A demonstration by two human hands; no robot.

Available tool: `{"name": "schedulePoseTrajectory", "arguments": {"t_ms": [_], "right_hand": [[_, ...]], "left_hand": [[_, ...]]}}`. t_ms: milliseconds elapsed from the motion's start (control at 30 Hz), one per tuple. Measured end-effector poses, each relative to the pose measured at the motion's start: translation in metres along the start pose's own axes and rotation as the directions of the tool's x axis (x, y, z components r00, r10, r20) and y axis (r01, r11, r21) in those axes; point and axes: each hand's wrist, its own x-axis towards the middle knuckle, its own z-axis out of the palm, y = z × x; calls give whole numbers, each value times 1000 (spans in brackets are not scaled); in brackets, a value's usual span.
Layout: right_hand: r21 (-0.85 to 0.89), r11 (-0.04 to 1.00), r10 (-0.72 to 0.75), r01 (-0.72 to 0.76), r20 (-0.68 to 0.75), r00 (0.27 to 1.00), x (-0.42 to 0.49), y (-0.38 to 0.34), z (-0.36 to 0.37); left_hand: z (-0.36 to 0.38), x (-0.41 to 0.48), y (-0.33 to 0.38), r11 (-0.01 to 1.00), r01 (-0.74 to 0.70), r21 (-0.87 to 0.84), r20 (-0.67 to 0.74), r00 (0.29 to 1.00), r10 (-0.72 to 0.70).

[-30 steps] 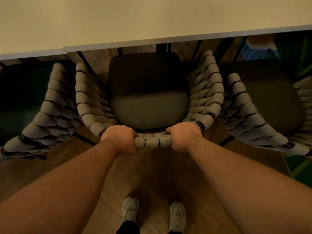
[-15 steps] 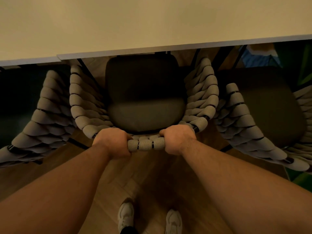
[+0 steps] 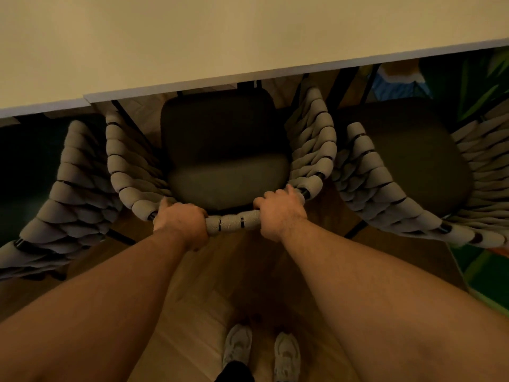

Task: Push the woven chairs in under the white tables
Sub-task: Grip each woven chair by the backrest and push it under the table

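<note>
Middle woven chair (image 3: 234,223): grey rope-wrapped frame, dark seat cushion, upright before you, seat front at the edge of the white tables (image 3: 248,37). Left woven chair (image 3: 68,194) and right woven chair (image 3: 371,172) flank it closely.

The woven chair (image 3: 225,175) has slid nearer the white table (image 3: 192,37), the right hand's (image 3: 281,213) fingers loosening.

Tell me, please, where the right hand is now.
In the head view, the right hand grips the back rail of the middle woven chair, right of the left hand.
</note>
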Motion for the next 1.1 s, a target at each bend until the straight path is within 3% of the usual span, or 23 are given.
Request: {"name": "schedulePoseTrajectory", "arguments": {"t_ms": [100,167,267,367,533,667,767,867,967,1100], "right_hand": [[140,990,-3,9,-49,999,-32,6,9],[281,960,27,-9,-58,998,-58,18,15],[373,910,202,-181,-18,979,-100,46,19],[415,824,412,-386,31,911,-145,87,19],[519,671,604,-530,33,796,-220,179,34],[619,461,744,-635,121,657,-269,261,58],[702,332,756,-630,201,623,-303,325,84],[757,266,739,-597,238,630,-328,382,103],[797,165,727,-580,300,618,-337,427,115],[849,-108,715,-518,429,553,-324,468,127]], "left_hand": [[-5,-14,12,995,93,-25,-9,996,-93],[-7,-27,22,993,57,-105,-73,995,-65],[-19,-53,47,981,-36,-192,-55,998,26],[-39,-76,82,966,-59,-253,4,998,62],[-70,-93,162,958,-127,-257,-44,992,120],[-87,-98,262,879,-89,-468,-26,996,87],[-89,-110,343,798,-15,-603,44,998,52],[-92,-121,412,637,125,-761,158,987,-4],[-100,-123,467,373,224,-900,237,972,-12],[-114,-113,513,57,311,-949,310,950,-30]]}}
